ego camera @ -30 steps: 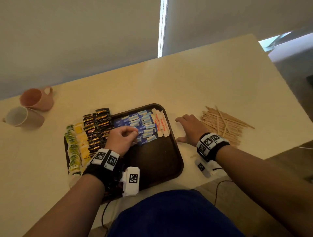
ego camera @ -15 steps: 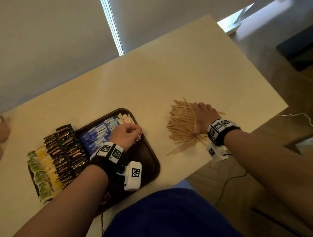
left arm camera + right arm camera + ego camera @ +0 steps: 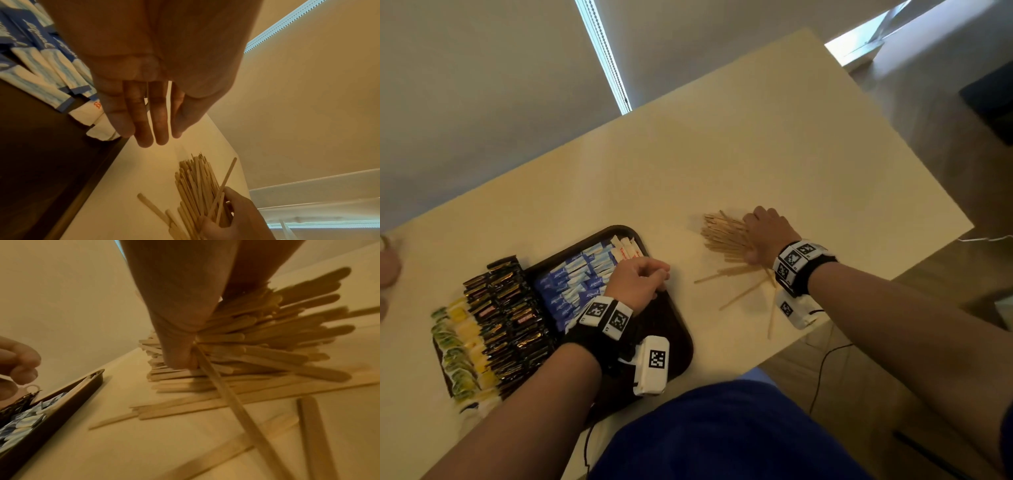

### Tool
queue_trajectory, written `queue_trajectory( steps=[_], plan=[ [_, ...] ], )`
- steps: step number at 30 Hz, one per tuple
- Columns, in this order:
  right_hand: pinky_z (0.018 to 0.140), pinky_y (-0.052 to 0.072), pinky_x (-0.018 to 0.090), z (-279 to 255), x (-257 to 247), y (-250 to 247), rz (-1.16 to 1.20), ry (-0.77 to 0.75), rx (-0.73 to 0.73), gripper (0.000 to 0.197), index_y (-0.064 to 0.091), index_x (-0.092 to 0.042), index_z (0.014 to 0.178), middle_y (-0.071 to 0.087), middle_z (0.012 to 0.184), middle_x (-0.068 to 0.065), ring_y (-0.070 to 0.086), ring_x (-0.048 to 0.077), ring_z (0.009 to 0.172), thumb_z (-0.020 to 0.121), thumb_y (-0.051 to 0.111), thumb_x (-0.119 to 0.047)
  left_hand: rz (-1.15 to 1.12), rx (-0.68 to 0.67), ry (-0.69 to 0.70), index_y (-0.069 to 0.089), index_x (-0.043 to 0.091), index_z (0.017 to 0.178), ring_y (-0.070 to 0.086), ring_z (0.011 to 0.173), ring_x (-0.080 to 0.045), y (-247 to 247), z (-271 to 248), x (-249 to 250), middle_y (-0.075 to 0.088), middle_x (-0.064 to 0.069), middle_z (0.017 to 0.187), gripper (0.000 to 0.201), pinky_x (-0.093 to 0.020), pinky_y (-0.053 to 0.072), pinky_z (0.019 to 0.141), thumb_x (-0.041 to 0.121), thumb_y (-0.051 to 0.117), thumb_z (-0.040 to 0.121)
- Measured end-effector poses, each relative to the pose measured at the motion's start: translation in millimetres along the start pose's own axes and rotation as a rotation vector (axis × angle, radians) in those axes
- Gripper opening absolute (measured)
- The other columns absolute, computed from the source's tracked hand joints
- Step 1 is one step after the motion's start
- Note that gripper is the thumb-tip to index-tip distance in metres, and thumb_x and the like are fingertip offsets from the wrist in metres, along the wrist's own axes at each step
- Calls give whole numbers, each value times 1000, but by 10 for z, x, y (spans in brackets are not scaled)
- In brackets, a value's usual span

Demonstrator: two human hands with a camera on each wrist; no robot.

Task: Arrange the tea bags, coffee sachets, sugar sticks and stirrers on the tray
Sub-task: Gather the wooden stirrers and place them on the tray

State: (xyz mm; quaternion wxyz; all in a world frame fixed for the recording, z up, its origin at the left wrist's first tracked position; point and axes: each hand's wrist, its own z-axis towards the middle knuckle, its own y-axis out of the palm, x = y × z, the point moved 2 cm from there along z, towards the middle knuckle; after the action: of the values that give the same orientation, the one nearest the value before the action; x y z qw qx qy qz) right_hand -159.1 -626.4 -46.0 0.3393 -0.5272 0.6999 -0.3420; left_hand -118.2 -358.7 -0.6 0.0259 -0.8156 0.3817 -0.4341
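My right hand (image 3: 765,236) has its fingers (image 3: 176,353) curled round the bundle of stirrers (image 3: 722,236) on the desk (image 3: 756,144), a few strays lying loose nearer me. My left hand (image 3: 638,279) hovers loosely curled, holding nothing, over the tray (image 3: 674,346). Beyond it the sugar sticks (image 3: 582,274), coffee sachets (image 3: 506,308) and tea bags (image 3: 457,342) already sit in rows; I judge only the stirrers remain.

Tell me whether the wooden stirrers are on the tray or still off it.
Off it. The wooden stirrers lie in a pile on the table, beside the tray; the right hand grips the pile, with a few strays scattered nearby.
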Motion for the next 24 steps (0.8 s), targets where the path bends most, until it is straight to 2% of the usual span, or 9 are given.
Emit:
queue_trajectory(
  steps=[5, 9, 15, 17, 21, 24],
  plan=[
    [89, 43, 39, 54, -67, -23, 10, 0, -12, 52, 44, -8, 125, 45, 126, 9, 45, 29, 115, 84, 68, -30, -11, 10, -6, 69, 22, 97, 70, 88, -17, -62, -20, -35, 72, -3, 96, 11, -34, 60, 79, 13, 62, 96],
    [88, 45, 37, 102, -86, -46, 46, -9, -27, 52, 44, -8, 123, 47, 124, 9, 47, 28, 114, 83, 70, -28, -42, 22, -23, 69, 21, 97, 71, 89, -18, -99, -27, -69, 73, -3, 96, 12, -36, 60, 81, 13, 61, 96],
    [85, 46, 35, 176, -72, -94, 128, -18, -53, 57, 45, -9, 128, 52, 123, 10, 55, 29, 109, 83, 73, -29, -70, 42, -18, 70, 18, 100, 72, 88, -17, -143, -2, -88, 73, -2, 96, 12, -32, 59, 77, 13, 60, 97],
    [80, 45, 33, 191, -60, -119, 136, -20, -58, 54, 46, -9, 126, 53, 121, 10, 56, 28, 105, 84, 72, -31, -68, 41, -13, 70, 20, 100, 72, 88, -16, -163, 8, -90, 73, -1, 96, 12, -31, 59, 76, 13, 60, 97],
    [80, 46, 36, 199, -34, -180, 172, -9, -47, 50, 45, -10, 123, 51, 115, 8, 54, 27, 99, 86, 69, -33, -85, 45, -5, 70, 20, 96, 72, 87, -18, -195, 26, -88, 74, -3, 94, 13, -27, 55, 69, 11, 61, 97],
    [73, 47, 35, 212, -40, -263, 222, -4, -36, 42, 46, -10, 115, 57, 105, 9, 56, 27, 88, 86, 69, -31, -107, 58, 15, 70, 22, 93, 72, 86, -21, -214, 35, -32, 74, -3, 92, 16, -27, 55, 68, 9, 61, 96]
  ],
)
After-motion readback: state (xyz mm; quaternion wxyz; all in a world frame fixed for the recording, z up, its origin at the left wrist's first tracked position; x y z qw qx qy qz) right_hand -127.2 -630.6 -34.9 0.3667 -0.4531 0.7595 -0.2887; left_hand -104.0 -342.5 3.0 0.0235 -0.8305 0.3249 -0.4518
